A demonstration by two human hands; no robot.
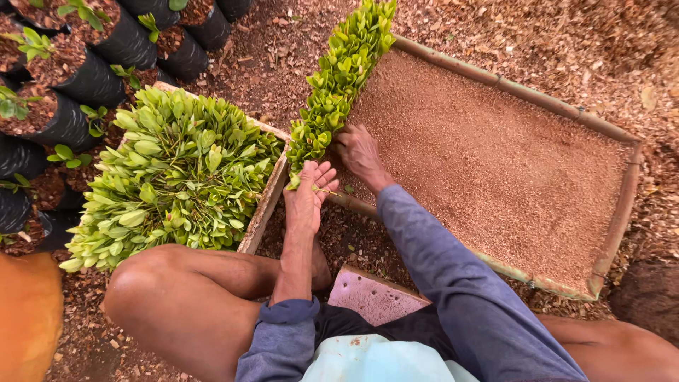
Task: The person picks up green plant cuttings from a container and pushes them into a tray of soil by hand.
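My right hand [359,151] presses into the reddish sawdust bed [495,155] at the near end of a row of small green cuttings [338,78] planted along its left edge; its fingers are pushed in beside a stem. My left hand [308,194] hovers just below, fingers spread and loosely holding one thin green cutting [327,189] across the fingertips. Left of it a wooden box [263,209] is packed with a dense heap of leafy cuttings [177,170].
A bamboo frame [622,205] borders the sawdust bed. Several black nursery bags [92,78] with seedlings stand at the top left. My bare knee [163,290] and a purple block [371,293] that I sit on are below. An orange object [28,311] lies at the lower left.
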